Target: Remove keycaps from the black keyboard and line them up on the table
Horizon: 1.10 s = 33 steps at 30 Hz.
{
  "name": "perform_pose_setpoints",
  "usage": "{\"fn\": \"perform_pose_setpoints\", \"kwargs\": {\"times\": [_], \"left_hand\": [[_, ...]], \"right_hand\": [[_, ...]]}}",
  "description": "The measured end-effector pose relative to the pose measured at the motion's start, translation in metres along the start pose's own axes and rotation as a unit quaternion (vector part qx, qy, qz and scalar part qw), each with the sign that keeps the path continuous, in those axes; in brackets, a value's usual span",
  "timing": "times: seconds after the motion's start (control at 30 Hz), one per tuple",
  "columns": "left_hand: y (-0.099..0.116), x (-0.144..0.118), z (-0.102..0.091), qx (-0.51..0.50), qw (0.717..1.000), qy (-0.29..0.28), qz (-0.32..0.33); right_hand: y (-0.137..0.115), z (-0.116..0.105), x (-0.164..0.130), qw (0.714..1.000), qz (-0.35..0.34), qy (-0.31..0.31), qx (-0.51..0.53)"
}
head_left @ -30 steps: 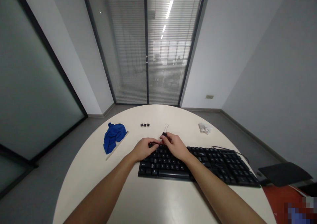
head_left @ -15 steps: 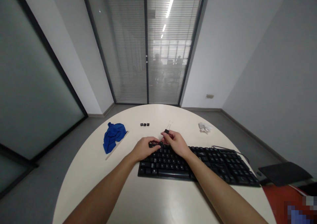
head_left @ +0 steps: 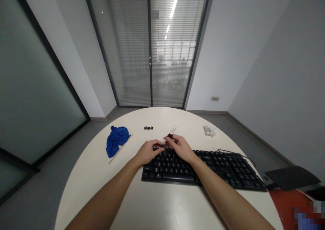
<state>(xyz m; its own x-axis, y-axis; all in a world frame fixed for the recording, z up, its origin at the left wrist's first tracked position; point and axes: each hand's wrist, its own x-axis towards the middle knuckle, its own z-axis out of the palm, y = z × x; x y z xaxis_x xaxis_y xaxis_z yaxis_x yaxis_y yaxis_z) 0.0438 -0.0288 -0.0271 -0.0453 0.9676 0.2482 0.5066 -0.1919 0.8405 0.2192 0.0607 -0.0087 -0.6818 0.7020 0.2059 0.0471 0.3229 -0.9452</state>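
Note:
A black keyboard [head_left: 203,167] lies on the round white table [head_left: 162,203], its cable running off to the right. My left hand [head_left: 148,152] rests on the keyboard's upper left corner, fingertips pressed on the top row of keys. My right hand [head_left: 180,147] is just beside it, pinching a small black clip-like tool with wire handles [head_left: 170,134] held over that same corner. Whether a key sits in the tool cannot be made out. Three loose black keycaps [head_left: 148,128] lie in a row farther back on the table.
A crumpled blue cloth [head_left: 116,140] lies on a thin board at the left. A crumpled white wad [head_left: 209,131] sits at the back right. A dark chair [head_left: 291,177] stands beyond the table's right edge. Glass doors with blinds are behind.
My right hand has lifted the wire-handled tool slightly off the keyboard corner and tilted it to the right. My left hand stays on the top row of keys.

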Motion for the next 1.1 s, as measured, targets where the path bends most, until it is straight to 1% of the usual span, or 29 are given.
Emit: {"fn": "perform_pose_setpoints", "kwargs": {"times": [0.07,0.17,0.27,0.33,0.4,0.57,0.73,0.9,1.1], "left_hand": [[0.001,0.0,0.0,0.009,1.0,0.003,0.002],[0.003,-0.002,0.0,0.056,0.998,0.032,0.013],[0.008,-0.005,-0.001,0.118,0.99,0.064,0.043],[0.012,-0.006,-0.001,0.146,0.985,0.07,0.062],[0.016,-0.008,-0.002,0.167,0.981,0.064,0.079],[0.022,-0.009,-0.005,0.215,0.969,0.029,0.121],[0.02,-0.009,-0.006,0.261,0.955,0.023,0.137],[0.021,-0.009,-0.005,0.273,0.95,0.014,0.149],[0.022,-0.008,-0.004,0.265,0.954,0.006,0.143]], "right_hand": [[0.003,-0.001,0.001,1.0,0.003,-0.004,0.014],[0.006,-0.002,0.003,1.0,0.0,-0.002,0.011],[0.007,-0.003,0.004,1.0,0.008,0.003,0.017],[0.007,-0.002,0.004,1.0,0.015,0.002,0.026],[0.007,-0.002,0.004,0.999,0.02,0.0,0.036],[0.006,-0.001,0.004,0.998,0.021,-0.001,0.062],[0.003,0.0,0.003,0.996,0.016,-0.009,0.088],[0.004,0.0,0.003,0.998,0.0,-0.009,0.063],[0.007,0.0,0.004,1.0,-0.012,-0.012,0.022]]}}
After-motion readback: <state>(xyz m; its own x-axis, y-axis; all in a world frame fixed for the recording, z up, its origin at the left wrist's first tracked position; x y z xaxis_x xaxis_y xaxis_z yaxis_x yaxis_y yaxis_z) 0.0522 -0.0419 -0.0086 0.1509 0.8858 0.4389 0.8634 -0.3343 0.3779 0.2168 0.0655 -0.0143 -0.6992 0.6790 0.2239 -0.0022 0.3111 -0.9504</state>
